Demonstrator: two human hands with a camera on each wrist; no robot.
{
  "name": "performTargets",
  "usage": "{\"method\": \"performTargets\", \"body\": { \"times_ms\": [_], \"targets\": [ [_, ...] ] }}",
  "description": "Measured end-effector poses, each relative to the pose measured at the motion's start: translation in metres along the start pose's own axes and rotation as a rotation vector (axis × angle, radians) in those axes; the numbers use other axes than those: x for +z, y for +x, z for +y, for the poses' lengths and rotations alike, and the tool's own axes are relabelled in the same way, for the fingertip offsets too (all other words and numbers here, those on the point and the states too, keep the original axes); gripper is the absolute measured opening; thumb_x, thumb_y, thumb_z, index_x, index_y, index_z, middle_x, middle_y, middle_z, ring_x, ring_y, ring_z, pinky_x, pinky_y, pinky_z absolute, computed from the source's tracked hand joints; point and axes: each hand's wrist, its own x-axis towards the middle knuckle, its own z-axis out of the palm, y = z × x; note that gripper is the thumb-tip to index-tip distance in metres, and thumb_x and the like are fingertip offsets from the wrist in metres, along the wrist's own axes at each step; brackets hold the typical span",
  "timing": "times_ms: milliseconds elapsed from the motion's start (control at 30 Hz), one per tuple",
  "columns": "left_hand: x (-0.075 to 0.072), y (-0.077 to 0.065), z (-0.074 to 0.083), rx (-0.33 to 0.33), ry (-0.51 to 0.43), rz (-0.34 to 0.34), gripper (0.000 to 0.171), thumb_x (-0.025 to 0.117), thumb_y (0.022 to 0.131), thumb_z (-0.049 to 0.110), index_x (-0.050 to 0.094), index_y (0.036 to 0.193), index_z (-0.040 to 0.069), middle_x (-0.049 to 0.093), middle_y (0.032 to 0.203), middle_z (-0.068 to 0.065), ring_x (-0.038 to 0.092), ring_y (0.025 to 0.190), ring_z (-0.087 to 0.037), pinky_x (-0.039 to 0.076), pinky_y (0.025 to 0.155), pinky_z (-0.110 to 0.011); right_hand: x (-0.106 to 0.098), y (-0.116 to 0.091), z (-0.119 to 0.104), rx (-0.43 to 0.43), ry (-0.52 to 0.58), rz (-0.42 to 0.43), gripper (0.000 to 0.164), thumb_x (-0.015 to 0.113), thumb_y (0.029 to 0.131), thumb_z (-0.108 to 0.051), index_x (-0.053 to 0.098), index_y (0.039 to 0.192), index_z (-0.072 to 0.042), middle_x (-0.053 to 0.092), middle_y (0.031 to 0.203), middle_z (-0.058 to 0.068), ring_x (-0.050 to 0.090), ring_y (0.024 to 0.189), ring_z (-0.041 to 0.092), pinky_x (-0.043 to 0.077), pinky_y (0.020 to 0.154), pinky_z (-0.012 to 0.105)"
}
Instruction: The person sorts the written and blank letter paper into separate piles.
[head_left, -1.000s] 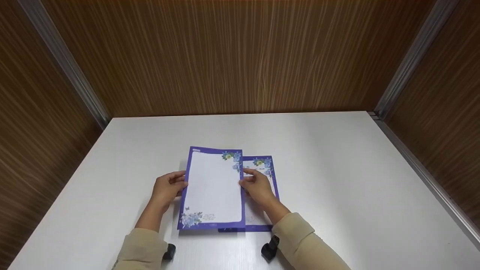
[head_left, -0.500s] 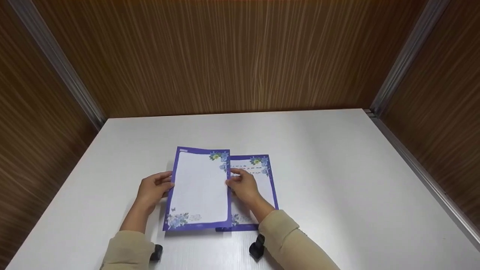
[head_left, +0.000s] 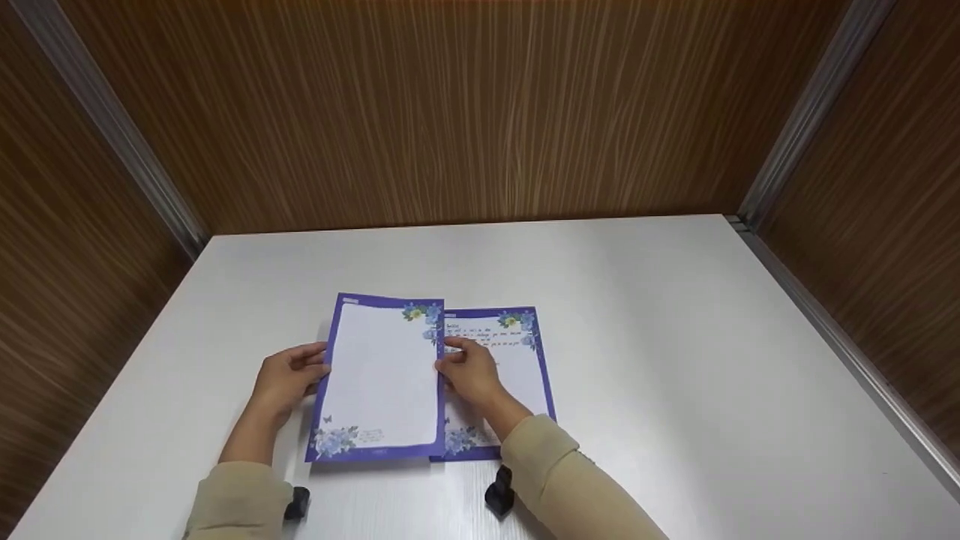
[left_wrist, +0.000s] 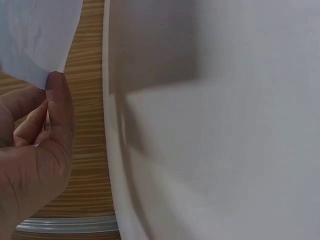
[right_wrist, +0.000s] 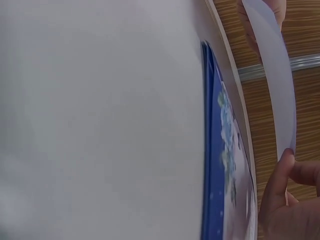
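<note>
Between both hands a sheet of paper [head_left: 382,375] with a purple border and blue flowers is held just above the table. My left hand [head_left: 283,381] pinches its left edge; in the left wrist view, thumb and fingers meet on the paper [left_wrist: 45,45]. My right hand [head_left: 472,373] pinches the right edge, and the right wrist view shows the sheet [right_wrist: 277,85] bowed slightly. Under the right hand lies a second sheet [head_left: 525,375] of the same design, with handwritten lines near its top. The held sheet covers part of its left side.
The white table [head_left: 660,337] spreads around the papers. A brown wood-grain panel [head_left: 480,112] stands at the back, with others at the sides. A black wrist device [head_left: 500,493] sits by the right sleeve, and another [head_left: 298,502] by the left.
Both hands have carried the held sheet to the left. More of the lower sheet's left part and its handwriting now shows.
</note>
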Motion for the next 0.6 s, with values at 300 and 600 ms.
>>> {"method": "performTargets", "body": {
  "times_ms": [300,600],
  "targets": [
    [-0.010,-0.002,-0.005,-0.004,0.002,-0.004,0.043,0.059,0.092,-0.001,0.049,0.133,-0.008,0.058,0.120,-0.021,0.062,0.086,-0.011,0.054,0.073,-0.023,0.011,0.002,-0.001,0.009,-0.017,-0.009,0.043,0.064,0.088,-0.005,0.055,0.130,0.000,0.063,0.091,0.006,0.062,0.074,0.016,0.055,0.060,0.025],
    [-0.015,-0.001,-0.011,-0.034,-0.006,-0.011,0.046,0.060,0.092,0.000,0.046,0.135,-0.008,0.056,0.122,-0.021,0.062,0.086,-0.009,0.054,0.075,-0.022,0.019,0.000,-0.003,0.023,-0.039,-0.032,0.044,0.062,0.089,-0.004,0.053,0.132,-0.002,0.062,0.091,0.005,0.062,0.074,0.015,0.055,0.060,0.025]
  ]
}}
